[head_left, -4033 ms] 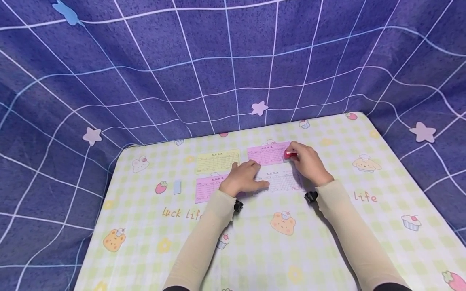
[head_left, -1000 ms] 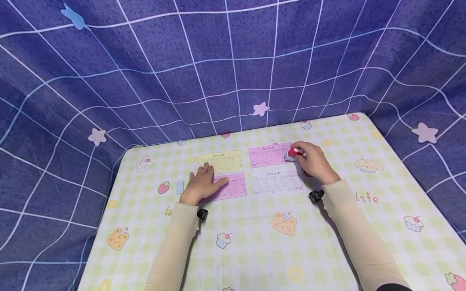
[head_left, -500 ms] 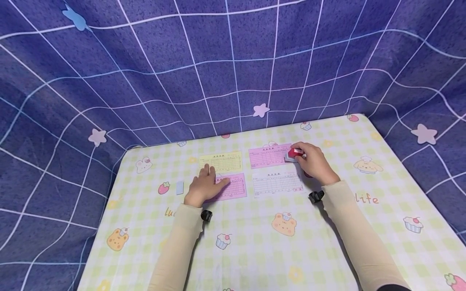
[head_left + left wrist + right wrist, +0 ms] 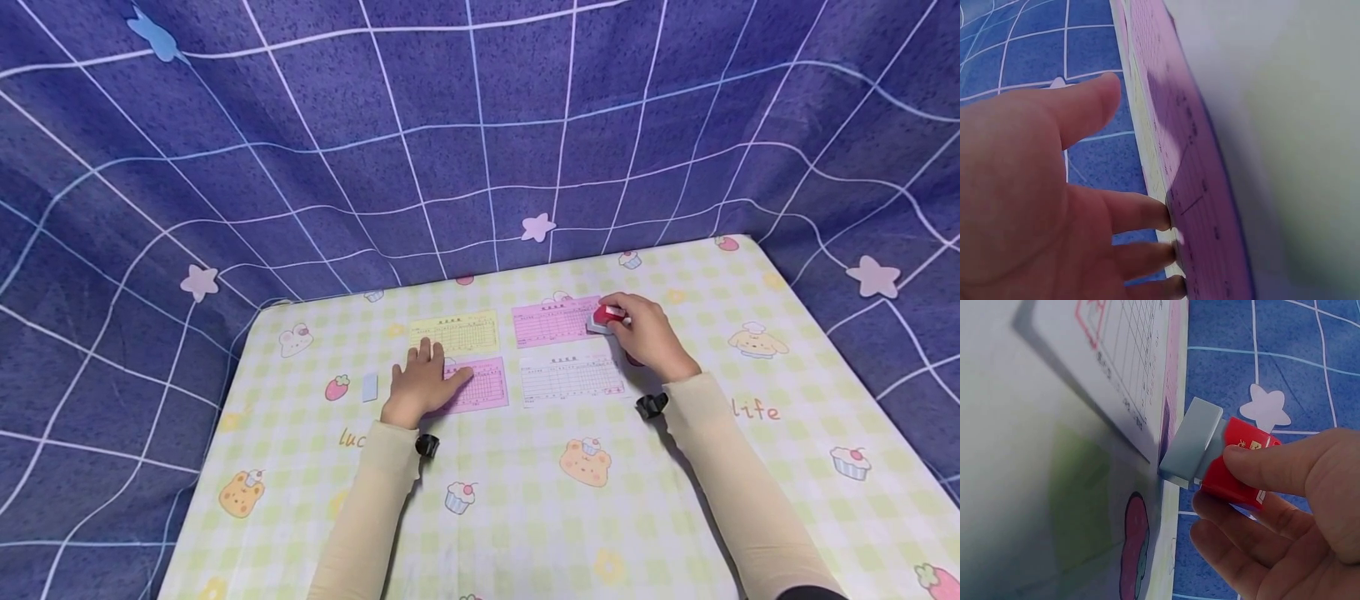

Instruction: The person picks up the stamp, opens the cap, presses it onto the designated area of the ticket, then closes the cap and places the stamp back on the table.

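In the head view my right hand (image 4: 647,335) pinches a red and grey self-inking stamp (image 4: 606,317) between thumb and fingers. The stamp's grey base (image 4: 1192,442) is right at the lower right corner of the upper pink printed slip (image 4: 551,323). My left hand (image 4: 423,382) lies with fingers spread over the lower pink slip (image 4: 480,383), covering its left part. Its fingertips reach the lower edge of the yellow slip (image 4: 457,327). Below the upper pink slip lies a white slip (image 4: 566,382), which bears a small red stamp mark (image 4: 614,391) at its lower right.
A small pale blue rectangular piece (image 4: 371,387) lies left of my left hand. The tabletop has a green checked cloth (image 4: 525,517) with cartoon prints. A blue gridded curtain (image 4: 420,200) hangs along the far side and both sides.
Since four seconds ago my left hand has moved left from the white slip to the lower pink one. The stamp has stayed at the upper pink slip's corner, with its grey base now showing.
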Demonstrator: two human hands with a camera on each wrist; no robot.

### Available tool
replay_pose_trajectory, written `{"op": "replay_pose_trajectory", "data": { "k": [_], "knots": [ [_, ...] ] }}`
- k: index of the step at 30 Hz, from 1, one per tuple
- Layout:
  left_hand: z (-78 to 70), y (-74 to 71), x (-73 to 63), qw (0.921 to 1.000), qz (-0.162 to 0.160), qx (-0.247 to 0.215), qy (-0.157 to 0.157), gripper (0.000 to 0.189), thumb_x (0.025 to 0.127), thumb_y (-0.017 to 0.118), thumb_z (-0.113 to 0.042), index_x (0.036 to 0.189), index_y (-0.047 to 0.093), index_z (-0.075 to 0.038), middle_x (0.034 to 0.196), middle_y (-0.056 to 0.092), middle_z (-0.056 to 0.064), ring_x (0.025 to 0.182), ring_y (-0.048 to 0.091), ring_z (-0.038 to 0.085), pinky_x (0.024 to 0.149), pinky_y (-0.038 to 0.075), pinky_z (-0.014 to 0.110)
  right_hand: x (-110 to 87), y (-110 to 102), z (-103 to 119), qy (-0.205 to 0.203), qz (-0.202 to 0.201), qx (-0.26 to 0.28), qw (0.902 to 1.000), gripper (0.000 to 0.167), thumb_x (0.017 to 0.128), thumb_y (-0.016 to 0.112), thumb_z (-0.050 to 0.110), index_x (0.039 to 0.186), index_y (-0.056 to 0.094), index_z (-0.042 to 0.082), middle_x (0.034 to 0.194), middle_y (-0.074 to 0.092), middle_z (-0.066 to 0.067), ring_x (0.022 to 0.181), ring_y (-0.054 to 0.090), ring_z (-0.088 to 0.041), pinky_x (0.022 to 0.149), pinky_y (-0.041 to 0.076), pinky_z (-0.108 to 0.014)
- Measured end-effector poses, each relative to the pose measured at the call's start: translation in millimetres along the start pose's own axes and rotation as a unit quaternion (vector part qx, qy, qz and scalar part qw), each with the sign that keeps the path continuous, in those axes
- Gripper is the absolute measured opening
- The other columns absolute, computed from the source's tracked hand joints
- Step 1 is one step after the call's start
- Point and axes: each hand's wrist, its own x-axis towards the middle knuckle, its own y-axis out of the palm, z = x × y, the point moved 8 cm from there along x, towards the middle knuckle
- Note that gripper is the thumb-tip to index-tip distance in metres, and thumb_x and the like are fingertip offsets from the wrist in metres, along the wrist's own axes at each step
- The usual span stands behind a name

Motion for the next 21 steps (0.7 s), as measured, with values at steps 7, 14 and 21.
{"op": "replay_pose_trajectory", "data": {
  "k": [7, 14, 21],
  "knots": [
    [-0.2, -2.4, -1.8, 0.9999, -0.01, -0.006, 0.0, 0.096, 0.102, 0.047, -0.068, 0.165, 0.027, 0.001, 0.171, 0.015, 0.031, 0.159, 0.014, 0.046, 0.123, 0.014, 0.071, -0.2, -1.7, 1.5, 0.004, -0.004, -0.003, 1.0, 0.034, 0.094, 0.067, -0.01, 0.127, 0.067, -0.005, 0.116, 0.07, -0.027, 0.101, 0.066, -0.041, 0.087, 0.056, -0.056],
    [-2.0, -3.6, -2.2, 0.9996, -0.025, -0.006, 0.011, 0.095, 0.103, 0.048, -0.067, 0.164, 0.029, 0.004, 0.167, 0.022, 0.03, 0.154, 0.025, 0.045, 0.123, 0.024, 0.065, 1.6, -0.8, 2.6, 0.006, -0.001, 0.006, 1.0, 0.035, 0.094, 0.068, -0.011, 0.129, 0.065, -0.006, 0.121, 0.069, -0.028, 0.108, 0.067, -0.044, 0.094, 0.054, -0.059],
    [-2.6, -5.4, -3.0, 0.999, -0.039, -0.005, 0.023, 0.094, 0.103, 0.05, -0.064, 0.162, 0.032, 0.005, 0.164, 0.029, 0.031, 0.152, 0.03, 0.046, 0.122, 0.028, 0.062, 6.5, 6.8, 9.6, -0.009, 0.004, 0.013, 0.9999, 0.033, 0.095, 0.069, -0.009, 0.128, 0.066, -0.004, 0.12, 0.07, -0.026, 0.107, 0.066, -0.041, 0.091, 0.055, -0.056]
  ]
}}
